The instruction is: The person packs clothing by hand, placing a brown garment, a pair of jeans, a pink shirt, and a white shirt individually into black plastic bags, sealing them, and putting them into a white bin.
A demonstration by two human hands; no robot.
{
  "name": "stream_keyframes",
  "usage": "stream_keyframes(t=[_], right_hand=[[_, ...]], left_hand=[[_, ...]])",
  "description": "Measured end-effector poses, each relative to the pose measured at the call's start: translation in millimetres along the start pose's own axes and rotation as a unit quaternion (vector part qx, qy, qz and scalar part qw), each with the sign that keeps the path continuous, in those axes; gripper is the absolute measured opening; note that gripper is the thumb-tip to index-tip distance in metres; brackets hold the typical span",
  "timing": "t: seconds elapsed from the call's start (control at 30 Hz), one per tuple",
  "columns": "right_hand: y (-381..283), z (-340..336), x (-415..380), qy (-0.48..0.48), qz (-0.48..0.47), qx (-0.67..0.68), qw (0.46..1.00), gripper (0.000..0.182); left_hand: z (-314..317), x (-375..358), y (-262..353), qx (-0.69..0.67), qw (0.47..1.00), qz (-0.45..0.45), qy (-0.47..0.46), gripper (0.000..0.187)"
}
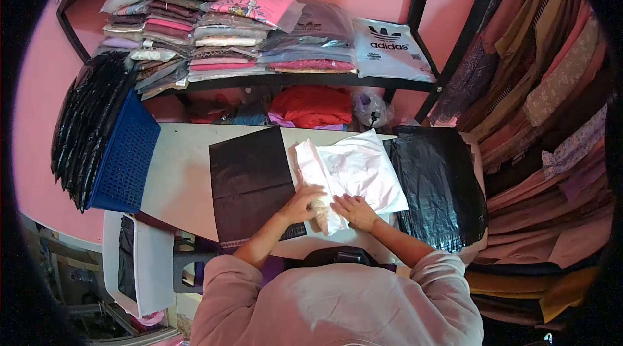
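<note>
- Left hand (305, 203): fingers bent at the near-left edge of the white item (360, 174), beside a tan piece (320, 216); whether it grips cannot be determined.
- Right hand (355, 211): open, fingers spread, palm down on the near edge of the white item.
- White item: lies on the table (178, 167), its left portion forming a long strip under the left hand; no writing legible on it.
- Black sheet (250, 177): flat on the table, left of the white item; pale marks along its near edge, too small to read.
- Black plastic stack (438, 184): right of the white item.
- White package (394, 54): on the shelf (259, 82), right end; reads "adidas" below a trefoil logo; smaller print illegible.
- Grey package (318, 28): on the shelf, left of the white package; dark trefoil logo, lettering beneath unreadable.
- Pink package (253, 5): atop the shelf stacks; printed figure and letters, wording unclear.
</note>
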State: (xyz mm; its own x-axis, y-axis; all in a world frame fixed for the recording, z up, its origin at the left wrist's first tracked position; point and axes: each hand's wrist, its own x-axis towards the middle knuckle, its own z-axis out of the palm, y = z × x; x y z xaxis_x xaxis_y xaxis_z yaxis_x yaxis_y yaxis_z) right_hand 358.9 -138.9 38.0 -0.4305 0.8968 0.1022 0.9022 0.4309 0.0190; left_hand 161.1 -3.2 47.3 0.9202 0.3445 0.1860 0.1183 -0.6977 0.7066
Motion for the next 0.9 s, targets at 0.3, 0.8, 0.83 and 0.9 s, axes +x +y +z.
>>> stream_keyframes(t=[0.3,0.8,0.83,0.9], right_hand=[[-19,-4,-15,0.023,-0.04,0.193,0.98,0.058],[19,-49,26,-0.053,-0.014,0.218,0.974,0.043],[21,-42,26,-0.043,-0.067,0.206,0.975,0.04],[20,-45,30,0.047,-0.077,0.213,0.973,0.038]], left_hand=[[25,33,-49,-0.18,0.811,-0.429,0.356,0.06],[-1,5,22,-0.032,0.995,0.052,0.084,0.019],[-6,-6,24,-0.034,0.995,0.044,0.085,0.019],[-36,-21,52,0.001,0.987,-0.019,0.158,0.029]])
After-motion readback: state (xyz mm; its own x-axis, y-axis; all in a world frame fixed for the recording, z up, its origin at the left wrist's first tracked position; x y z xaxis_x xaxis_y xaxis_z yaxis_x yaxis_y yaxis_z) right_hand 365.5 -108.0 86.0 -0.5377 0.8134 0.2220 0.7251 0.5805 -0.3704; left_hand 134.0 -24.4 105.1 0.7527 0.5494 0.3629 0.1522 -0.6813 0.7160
